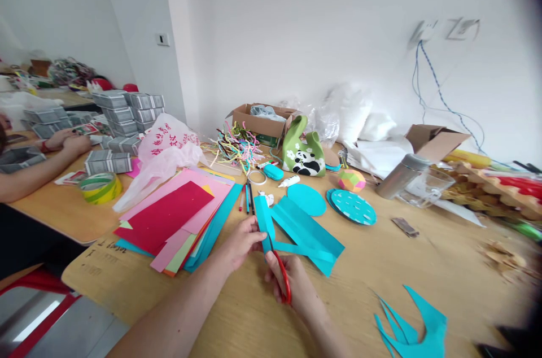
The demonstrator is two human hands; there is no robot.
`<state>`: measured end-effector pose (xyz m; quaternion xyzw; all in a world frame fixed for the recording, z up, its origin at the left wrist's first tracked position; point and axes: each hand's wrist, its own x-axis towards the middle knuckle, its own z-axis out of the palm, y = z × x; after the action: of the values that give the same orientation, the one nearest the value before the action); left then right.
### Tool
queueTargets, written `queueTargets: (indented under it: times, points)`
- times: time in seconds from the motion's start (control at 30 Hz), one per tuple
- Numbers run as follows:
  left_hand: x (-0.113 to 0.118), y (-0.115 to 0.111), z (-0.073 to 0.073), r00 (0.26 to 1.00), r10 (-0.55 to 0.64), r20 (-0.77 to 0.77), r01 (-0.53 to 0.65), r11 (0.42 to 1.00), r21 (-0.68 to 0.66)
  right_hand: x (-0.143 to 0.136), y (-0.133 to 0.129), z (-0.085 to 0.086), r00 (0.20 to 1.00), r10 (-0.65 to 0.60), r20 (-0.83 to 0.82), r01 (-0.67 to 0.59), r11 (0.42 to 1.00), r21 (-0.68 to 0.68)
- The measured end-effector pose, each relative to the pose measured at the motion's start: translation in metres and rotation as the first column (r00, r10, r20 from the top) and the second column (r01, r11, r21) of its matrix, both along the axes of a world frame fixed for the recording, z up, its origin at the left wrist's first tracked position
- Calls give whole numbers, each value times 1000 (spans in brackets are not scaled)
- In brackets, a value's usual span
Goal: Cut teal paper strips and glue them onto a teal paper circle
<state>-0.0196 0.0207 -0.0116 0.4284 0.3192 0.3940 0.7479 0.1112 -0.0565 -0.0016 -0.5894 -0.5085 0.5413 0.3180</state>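
Observation:
My left hand (244, 242) pinches a narrow folded piece of blue paper (262, 215) between thumb and fingers, holding it above the table. My right hand (292, 282) is closed round the red handles of a pair of scissors (283, 273), whose blades meet the lower part of that paper. Just right of the hands lies a larger creased blue sheet (305, 234), with a thin blue strip across it. Beyond it are a plain blue paper disc (307, 200) and a white-patterned blue disc (353, 207). Blue paper offcuts (417, 324) rest at the lower right.
Stacked coloured paper (169, 217) lies left of my hands, near yellow-green tape (99, 187). Behind stand pipe cleaners (239, 146), a green panda bag (304, 149) and a cardboard box (262, 123). A metal bottle (402, 176) stands right. Another person's hands (71, 142) are at the far left.

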Motion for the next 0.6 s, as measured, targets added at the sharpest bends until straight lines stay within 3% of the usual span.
queueTargets:
  times: [0.47, 0.6]
  points:
    - [4, -5, 1, 1000, -2, -15, 1, 1000, -11, 1, 1, -2, 999, -17, -31, 18, 1000, 15]
    - [2, -1, -1, 996, 75, -37, -76, 997, -1, 0, 0, -2, 1000, -6, -30, 6, 1000, -5]
